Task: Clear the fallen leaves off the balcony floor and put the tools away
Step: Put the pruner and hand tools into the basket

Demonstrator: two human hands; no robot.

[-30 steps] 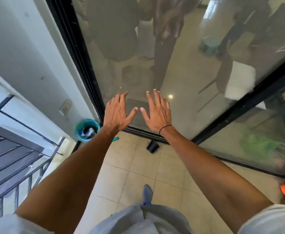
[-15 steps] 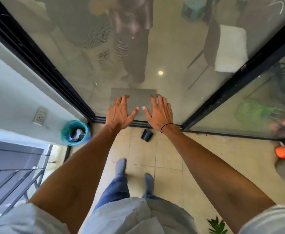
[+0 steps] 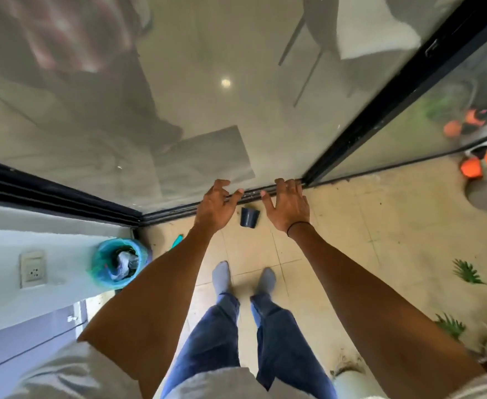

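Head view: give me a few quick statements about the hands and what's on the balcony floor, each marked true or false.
1. Both hands, left hand and right hand, hold nothing. True.
2. A small dark pot lies on the floor tiles between the hands. True.
3. The right hand grips a broom. False: it holds nothing, and no broom is in view.
4. The bin with the blue-green liner stands by the orange things. False: it stands at the left, by the white wall.
5. The person wears shoes. False: grey socks.
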